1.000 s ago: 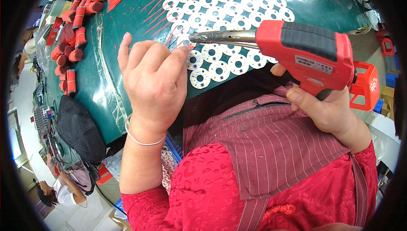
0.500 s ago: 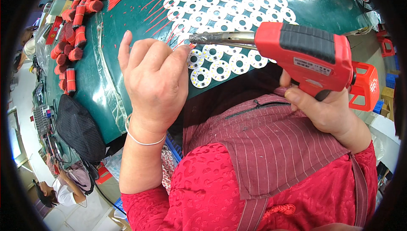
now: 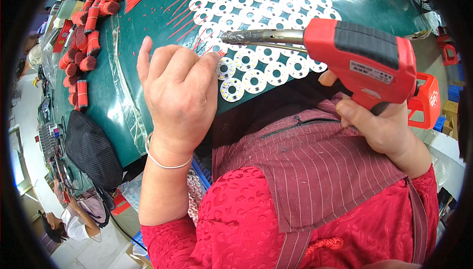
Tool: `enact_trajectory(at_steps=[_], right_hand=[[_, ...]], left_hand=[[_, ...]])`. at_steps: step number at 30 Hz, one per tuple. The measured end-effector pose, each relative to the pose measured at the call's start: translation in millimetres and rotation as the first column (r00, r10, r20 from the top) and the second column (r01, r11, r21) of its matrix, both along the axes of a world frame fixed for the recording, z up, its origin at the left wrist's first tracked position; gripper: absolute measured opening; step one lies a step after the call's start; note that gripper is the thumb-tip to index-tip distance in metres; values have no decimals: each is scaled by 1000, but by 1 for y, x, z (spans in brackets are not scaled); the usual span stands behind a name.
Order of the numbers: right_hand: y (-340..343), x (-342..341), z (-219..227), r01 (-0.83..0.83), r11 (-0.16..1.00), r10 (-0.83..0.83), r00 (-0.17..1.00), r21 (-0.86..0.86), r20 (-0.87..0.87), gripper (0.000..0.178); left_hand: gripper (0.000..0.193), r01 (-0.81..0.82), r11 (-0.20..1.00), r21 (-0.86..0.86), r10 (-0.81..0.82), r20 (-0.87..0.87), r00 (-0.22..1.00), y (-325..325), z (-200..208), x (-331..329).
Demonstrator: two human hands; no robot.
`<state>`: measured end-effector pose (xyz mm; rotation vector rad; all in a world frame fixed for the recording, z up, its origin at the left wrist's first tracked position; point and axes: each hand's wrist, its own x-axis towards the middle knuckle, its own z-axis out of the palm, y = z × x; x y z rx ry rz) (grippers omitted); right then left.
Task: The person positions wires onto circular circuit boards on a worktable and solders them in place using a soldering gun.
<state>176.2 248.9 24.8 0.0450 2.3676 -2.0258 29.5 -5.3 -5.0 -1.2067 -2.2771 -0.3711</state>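
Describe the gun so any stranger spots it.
Find the green table, then the right hand below it in the picture. The gun it grips is red, black along the top, with a long metal nose, which the red frame to its right lacks.

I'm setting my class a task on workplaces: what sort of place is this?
Most likely an electronics assembly workshop: white ring-shaped circuit boards lie in rows on a green table, bundles of red wire lie on its left side, and the right hand holds a red soldering gun.

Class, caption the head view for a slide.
Right hand holding a red gun-shaped tool, left hand near red wires and white ring-shaped boards on a green table.
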Motion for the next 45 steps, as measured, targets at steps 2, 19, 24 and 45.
enact_trajectory(at_steps=[2, 19, 24, 45], right_hand=[[-3, 1, 5, 81, 997, -81, 996, 8, 44, 42], [4, 7, 6, 50, 996, -45, 997, -75, 67, 43], [6, 8, 0, -16, 1000, 15, 1000, 22, 10, 48], [-1, 11, -3, -30, 999, 30, 1000, 20, 6, 38]], left_hand=[[15, 10, 1000, 18, -9, -11, 1000, 1, -1, -1], [14, -27, 995, 97, 28, -12, 1000, -5, 3, 9], [12, -34, 994, 107, 44, -99, 994, -7, 0, 19], [13, -28, 996, 86, 26, 25, 999, -9, -7, 19]])
